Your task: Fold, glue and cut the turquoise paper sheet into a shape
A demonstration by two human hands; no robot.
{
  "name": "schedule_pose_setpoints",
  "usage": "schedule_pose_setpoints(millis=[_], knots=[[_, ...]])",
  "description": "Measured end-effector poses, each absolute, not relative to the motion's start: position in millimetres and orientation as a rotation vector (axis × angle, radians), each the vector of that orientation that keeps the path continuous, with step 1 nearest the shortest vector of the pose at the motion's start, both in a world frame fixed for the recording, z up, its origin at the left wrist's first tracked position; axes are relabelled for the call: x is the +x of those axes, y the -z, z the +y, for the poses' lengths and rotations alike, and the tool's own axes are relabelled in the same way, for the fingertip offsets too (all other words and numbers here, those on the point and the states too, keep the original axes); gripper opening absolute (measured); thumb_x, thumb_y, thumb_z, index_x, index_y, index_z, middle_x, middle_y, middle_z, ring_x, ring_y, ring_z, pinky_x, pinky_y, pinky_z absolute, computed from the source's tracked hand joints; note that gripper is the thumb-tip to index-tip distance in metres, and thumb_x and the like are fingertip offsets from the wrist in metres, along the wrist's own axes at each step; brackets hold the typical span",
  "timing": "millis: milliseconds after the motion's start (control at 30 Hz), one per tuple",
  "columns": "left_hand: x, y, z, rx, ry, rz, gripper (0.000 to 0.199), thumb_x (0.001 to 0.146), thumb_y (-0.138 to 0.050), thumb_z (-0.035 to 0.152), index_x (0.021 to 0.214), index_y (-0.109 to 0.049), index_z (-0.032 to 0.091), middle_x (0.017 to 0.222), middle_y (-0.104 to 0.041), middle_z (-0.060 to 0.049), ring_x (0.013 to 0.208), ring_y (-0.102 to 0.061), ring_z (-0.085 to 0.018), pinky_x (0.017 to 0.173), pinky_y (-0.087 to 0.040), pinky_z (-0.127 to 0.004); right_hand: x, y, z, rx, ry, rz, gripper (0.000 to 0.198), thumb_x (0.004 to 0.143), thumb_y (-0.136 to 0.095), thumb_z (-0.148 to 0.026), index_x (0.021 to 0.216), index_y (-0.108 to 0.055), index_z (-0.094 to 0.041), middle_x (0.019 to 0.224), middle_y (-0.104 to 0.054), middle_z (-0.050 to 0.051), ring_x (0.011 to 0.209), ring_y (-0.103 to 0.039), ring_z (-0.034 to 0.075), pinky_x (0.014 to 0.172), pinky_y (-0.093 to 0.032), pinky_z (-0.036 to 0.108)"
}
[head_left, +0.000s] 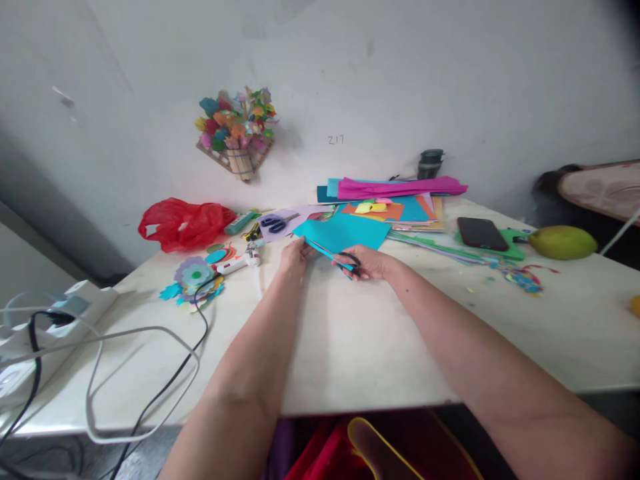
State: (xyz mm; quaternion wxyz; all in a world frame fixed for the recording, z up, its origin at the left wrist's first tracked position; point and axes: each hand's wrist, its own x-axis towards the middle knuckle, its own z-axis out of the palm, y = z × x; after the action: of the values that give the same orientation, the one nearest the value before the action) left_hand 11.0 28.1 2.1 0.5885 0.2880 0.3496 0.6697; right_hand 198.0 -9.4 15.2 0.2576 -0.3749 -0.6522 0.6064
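**papercut_pat:** Right hand [367, 263] has its fingers [361, 272] curled through the loops of the small black-handled scissors [345, 261], closed on them, and the blades look like they're biting into the near edge of the flat teal sheet of craft paper [345, 232]. Left hand [296, 257] has its fingers [303, 247] pressed together on the sheet's left corner, pinching it. The sheet lies on the pale desk [350, 340], its far edge touching the stack of coloured papers [400, 208] behind it.

**glue_gremlin:** How does that sheet handle, you reckon?

**papercut_pat:** My guess is super light and floppy. It looks thin and should bend the second you lift a corner, and it creases easily. Not fragile like glass, but it'll probably tear if you tug against the blades. I'd hold it close to the cut line, just beside the scissors, so the edge stays taut. Grab it far away and it sags.

**glue_gremlin:** What's around it?

**papercut_pat:** A second pair of purple-handled scissors [274, 223] on a lilac sheet up left, a white glue gun [239, 263] near flat paper flower cutouts [195, 277], a crumpled red plastic bag [181, 223], a black phone [482, 233] on green paper to the right, and a yellow-green fruit [563, 242] further out. Black and white cables [125, 373] trail off the left edge.
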Motion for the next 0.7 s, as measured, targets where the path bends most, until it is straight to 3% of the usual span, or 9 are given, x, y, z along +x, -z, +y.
schedule_pose_setpoints(millis=[700], knots=[[11.0,-3.3,27.9,0.644,-1.57,0.812,0.01,0.077,-0.047,0.009,0.07,-0.053,0.012,0.061,-0.061,-0.003,0.059,-0.061,-0.013,0.072,-0.052,-0.032,194.3,-14.8,-9.4,-1.081,-1.531,-1.802,0.029,0.076,-0.057,-0.039,0.083,-0.057,-0.011,0.046,-0.051,-0.004,0.03,-0.043,0.004,0.022,-0.018,0.013]])
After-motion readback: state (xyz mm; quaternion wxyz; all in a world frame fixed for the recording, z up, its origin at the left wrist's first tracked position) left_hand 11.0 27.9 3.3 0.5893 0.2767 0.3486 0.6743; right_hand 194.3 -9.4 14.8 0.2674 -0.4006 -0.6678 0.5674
